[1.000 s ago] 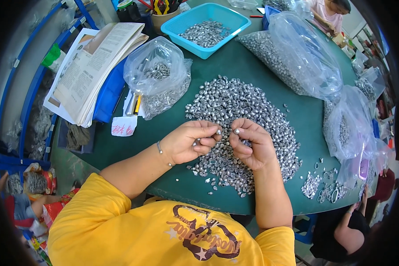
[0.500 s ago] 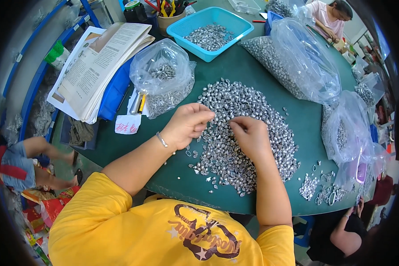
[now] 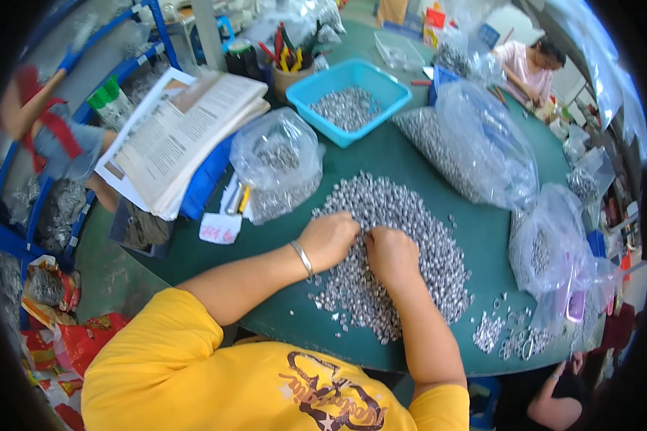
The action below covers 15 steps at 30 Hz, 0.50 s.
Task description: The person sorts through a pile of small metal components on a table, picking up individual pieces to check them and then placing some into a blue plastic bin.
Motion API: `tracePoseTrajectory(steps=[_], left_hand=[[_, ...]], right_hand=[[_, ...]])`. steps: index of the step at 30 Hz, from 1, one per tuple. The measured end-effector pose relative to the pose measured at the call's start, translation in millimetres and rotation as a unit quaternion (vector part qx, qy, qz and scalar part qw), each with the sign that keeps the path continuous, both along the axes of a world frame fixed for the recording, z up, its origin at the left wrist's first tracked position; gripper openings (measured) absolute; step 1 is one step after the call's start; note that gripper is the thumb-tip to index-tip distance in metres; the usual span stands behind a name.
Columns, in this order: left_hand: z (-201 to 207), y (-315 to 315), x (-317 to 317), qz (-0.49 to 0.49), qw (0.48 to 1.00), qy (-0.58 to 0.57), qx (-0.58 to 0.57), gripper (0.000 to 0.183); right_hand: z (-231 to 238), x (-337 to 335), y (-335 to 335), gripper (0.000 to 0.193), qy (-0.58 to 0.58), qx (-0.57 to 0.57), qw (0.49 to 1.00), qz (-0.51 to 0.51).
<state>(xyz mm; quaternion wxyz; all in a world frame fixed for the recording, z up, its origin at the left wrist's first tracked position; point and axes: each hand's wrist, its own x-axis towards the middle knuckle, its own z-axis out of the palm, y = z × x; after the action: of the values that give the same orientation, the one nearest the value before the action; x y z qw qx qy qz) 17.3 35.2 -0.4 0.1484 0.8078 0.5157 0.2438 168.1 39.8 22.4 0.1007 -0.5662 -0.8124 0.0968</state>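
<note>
A broad heap of small silver metal pieces (image 3: 431,266) is spread on the green table in front of me. Over its left part is my left hand (image 3: 328,241), a bracelet on its wrist, the fingers closed in a pinch. Close beside it my right hand (image 3: 393,255) is closed too, thumb and fingertips pressed together. The fingertips of both hands nearly meet above the pieces. Whatever they pinch is too small or too hidden to make out.
A blue plastic basket (image 3: 345,133) with metal pieces stands beyond the heap. See-through bags (image 3: 284,183), (image 3: 446,154) flank it. Newspapers (image 3: 187,144) lie at the left, small metal rings (image 3: 517,345) at the right. Another person (image 3: 528,68) sits at the far right.
Both hands have come closer together, the left turning knuckles-up and the right lowering over the heap. The view has tilted up, so the table things sit lower. A passer-by at the left has moved.
</note>
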Motion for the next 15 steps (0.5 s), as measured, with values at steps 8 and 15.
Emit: tracePoseTrajectory(steps=[8, 15], left_hand=[[-2.3, -14.4, -12.0, 0.023, 0.996, -0.05, -0.072, 0.012], [-9.9, -14.5, -8.4, -0.015, 0.997, -0.053, -0.056, 0.01]], right_hand=[[-2.0, -3.0, 2.4, 0.016, 0.018, 0.009, 1.0, 0.021], [17.0, 4.0, -29.7, 0.016, -0.012, -0.029, 0.999, 0.024]])
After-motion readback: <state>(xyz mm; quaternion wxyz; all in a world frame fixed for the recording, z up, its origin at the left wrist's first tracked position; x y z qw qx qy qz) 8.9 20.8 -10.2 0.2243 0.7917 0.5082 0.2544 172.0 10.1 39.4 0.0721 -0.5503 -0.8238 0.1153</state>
